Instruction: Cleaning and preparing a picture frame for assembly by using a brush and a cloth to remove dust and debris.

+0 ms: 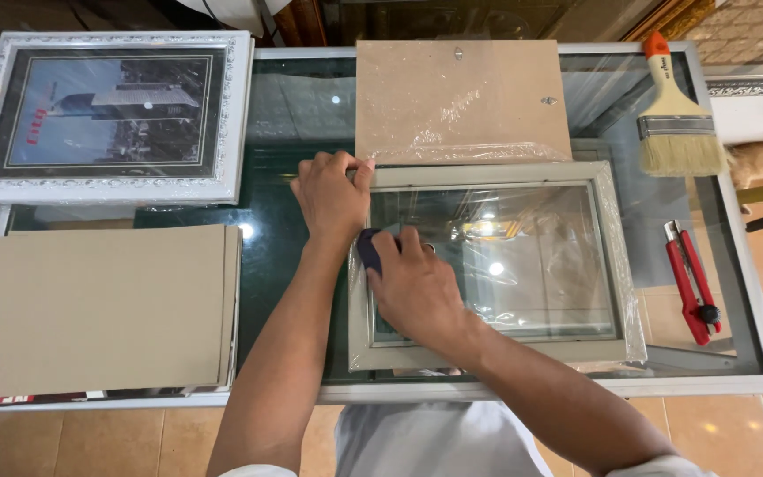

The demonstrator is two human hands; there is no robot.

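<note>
On the glass table [293, 115], an empty picture frame [487, 353] lies near the front edge, right of the middle. The left hand [330, 196] rests on that frame's back left corner; the right hand [412, 287] lies just in front of it, on the frame's left side, over a small cloth [367, 247]. A backing board [461, 97] lies behind the frame, at the back edge. A framed picture [108, 115] sits in the back left corner, with a stack of cardboard sheets [103, 305] in front of it at the front left corner. A paintbrush [677, 119] lies at the back right corner, and a utility knife [692, 283] lies in front of it, right of the empty frame.
</note>
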